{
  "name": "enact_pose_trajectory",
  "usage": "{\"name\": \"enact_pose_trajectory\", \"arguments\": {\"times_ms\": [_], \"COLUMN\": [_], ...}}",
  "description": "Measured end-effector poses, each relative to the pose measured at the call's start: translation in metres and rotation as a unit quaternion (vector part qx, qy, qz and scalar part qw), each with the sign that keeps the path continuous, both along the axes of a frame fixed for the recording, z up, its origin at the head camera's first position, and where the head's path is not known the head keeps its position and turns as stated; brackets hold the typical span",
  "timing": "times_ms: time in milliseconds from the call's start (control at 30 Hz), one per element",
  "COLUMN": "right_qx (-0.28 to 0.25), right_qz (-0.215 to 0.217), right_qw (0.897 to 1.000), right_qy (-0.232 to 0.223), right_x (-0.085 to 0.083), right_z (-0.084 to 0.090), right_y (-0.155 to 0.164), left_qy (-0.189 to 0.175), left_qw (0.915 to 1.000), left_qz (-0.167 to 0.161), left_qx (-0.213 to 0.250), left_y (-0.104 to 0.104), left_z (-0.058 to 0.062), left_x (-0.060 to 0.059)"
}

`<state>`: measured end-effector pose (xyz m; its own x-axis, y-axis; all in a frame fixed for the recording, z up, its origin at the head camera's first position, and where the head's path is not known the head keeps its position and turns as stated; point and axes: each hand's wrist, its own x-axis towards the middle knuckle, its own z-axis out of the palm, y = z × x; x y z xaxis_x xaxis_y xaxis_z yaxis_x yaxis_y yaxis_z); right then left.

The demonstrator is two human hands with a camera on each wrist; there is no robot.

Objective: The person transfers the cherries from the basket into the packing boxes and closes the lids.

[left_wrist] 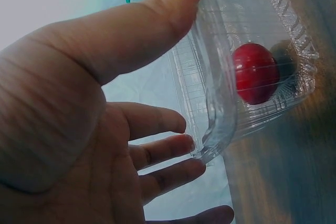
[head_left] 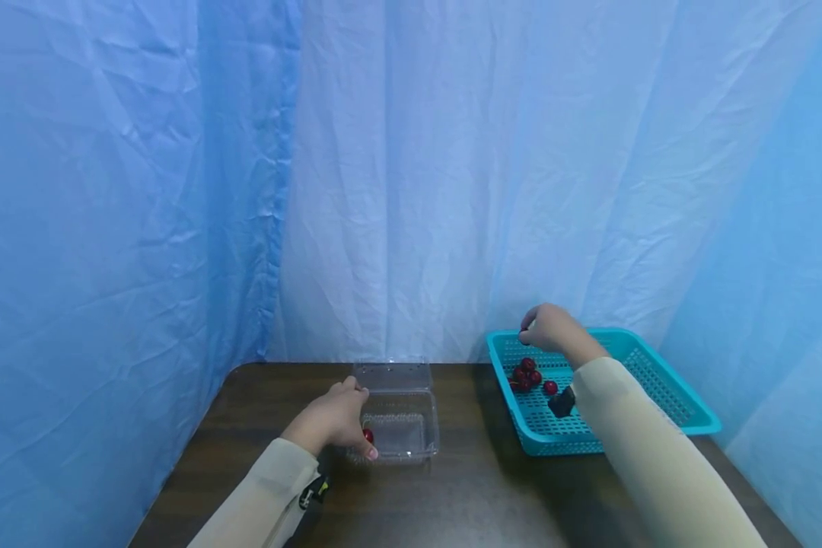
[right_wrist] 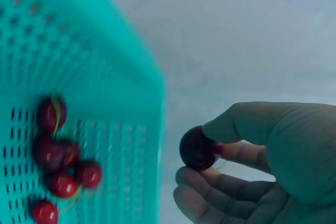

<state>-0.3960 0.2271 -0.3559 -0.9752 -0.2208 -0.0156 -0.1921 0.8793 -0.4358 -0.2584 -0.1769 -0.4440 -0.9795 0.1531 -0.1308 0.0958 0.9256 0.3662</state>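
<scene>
Well, our left hand (head_left: 334,417) rests loosely against the box (head_left: 400,438), grasping nothing; one cherry (left_wrist: 254,73) lies inside. Our right hand (head_left: 553,329) pinches a second cherry (right_wrist: 197,148) by the rim of the basket (head_left: 555,447), which holds the other cherries (right_wrist: 62,183). We judge the step a pick-up, the next move calling for a carry left and gentle release over the box. From the head, our left hand covers the box's left side, the basket's cherries overlap too much to count surely, and our right sleeve (head_left: 657,449) hides some basket.
</scene>
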Motion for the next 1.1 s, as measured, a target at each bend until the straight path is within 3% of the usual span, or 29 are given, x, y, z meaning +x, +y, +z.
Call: {"name": "enact_pose_trajectory", "arguments": {"times_ms": [300,500,733,1100], "right_qx": [0.0,-0.009,-0.01,-0.018], "right_qz": [0.021,0.061,0.127,0.184], "right_qw": [0.999,0.998,0.992,0.982], "right_qy": [0.026,0.027,0.021,-0.023], "right_x": [0.022,0.041,0.058,0.077], "right_z": [0.007,0.001,-0.015,-0.058], "right_y": [-0.06,-0.097,-0.131,-0.175], "left_qy": [0.004,0.0,-0.003,-0.014], "left_qw": [1.0,1.0,1.0,0.9999], "left_qz": [-0.003,0.0,-0.001,-0.001], "left_qx": [0.002,0.004,0.004,0.005], "left_y": [0.001,0.001,0.003,0.002], "left_z": [-0.002,-0.002,0.001,0.004], "left_x": [-0.001,0.0,0.0,0.0]}}
